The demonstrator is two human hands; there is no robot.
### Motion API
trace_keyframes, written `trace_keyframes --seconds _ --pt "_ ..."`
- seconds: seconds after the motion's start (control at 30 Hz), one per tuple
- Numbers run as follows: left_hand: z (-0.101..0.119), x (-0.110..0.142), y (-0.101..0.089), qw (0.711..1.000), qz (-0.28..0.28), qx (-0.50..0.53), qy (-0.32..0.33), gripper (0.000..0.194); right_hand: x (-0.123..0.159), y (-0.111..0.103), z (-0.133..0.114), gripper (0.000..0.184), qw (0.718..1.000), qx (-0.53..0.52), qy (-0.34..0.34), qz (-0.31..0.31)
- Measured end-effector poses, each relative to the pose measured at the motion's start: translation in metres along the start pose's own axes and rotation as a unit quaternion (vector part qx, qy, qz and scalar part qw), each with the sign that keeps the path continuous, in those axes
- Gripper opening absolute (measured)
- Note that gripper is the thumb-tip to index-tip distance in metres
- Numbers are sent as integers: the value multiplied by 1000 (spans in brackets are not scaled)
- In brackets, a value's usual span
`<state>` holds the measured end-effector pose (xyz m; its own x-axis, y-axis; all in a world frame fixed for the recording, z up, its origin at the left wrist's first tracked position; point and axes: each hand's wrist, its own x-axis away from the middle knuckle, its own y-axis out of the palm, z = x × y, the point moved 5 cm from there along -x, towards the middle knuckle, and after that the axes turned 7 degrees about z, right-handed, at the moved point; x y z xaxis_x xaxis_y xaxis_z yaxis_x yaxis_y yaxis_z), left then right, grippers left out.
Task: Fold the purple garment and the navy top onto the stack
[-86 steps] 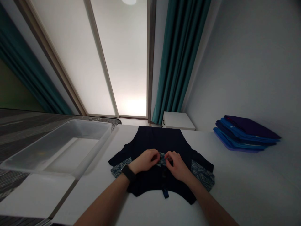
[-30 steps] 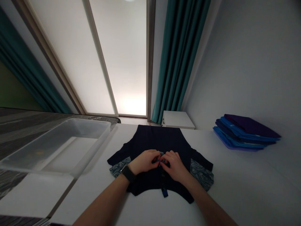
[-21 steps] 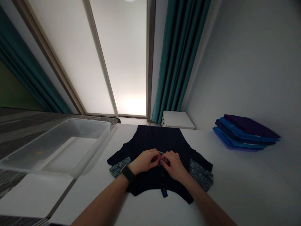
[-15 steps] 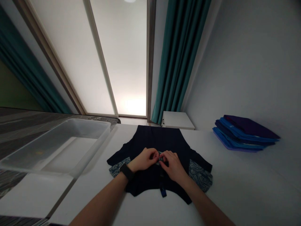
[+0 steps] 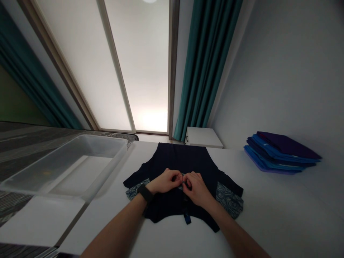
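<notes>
A dark navy garment with paisley-patterned cloth (image 5: 229,200) at both sides lies spread on a white table (image 5: 163,240). Near the middle of the navy garment (image 5: 182,157), my left hand (image 5: 166,181) and my right hand (image 5: 197,188) meet fingertip to fingertip. Both are closed in a pinch on a small patterned strip of the garment, which is mostly hidden behind the fingers. A dark wristwatch (image 5: 145,193) is on my left wrist. A short blue loop or tag (image 5: 187,218) sticks out past the garment's near curved edge.
On the left stands a translucent plastic bin (image 5: 88,195). A stack of folded blue and purple cloths (image 5: 282,154) sits on the table at the right, by the wall. Beyond the far edge are a white cabinet (image 5: 204,137) and a teal curtain (image 5: 208,68).
Earlier my hands were slightly apart with the patterned strip showing between them; now the fingertips are together over it. The garment has stayed in place.
</notes>
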<state>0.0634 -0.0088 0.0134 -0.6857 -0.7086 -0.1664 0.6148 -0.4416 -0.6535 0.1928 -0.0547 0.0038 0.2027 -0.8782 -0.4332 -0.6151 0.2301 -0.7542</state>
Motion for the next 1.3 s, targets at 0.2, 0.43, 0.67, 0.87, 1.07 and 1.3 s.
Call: trace_keyframes --seconds 0.2,0.43,0.67,0.87,1.07,1.3 --pt "1 0 0 999 15 -47 -4 15 0 1 9 10 998 -37 42 -9" --pt "2 0 6 994 41 -101 1 9 2 0 12 10 997 -55 59 -11" --pt "-1 0 12 989 62 -136 9 5 6 -5 6 10 999 35 19 -7" --pt "-1 0 12 989 52 -134 13 3 7 -6 7 9 997 74 0 -8" --pt "3 1 12 988 36 -147 20 7 7 -6 7 11 997 77 -1 -8" --pt "8 2 11 986 38 -159 43 4 7 -5 10 11 999 45 11 -14"
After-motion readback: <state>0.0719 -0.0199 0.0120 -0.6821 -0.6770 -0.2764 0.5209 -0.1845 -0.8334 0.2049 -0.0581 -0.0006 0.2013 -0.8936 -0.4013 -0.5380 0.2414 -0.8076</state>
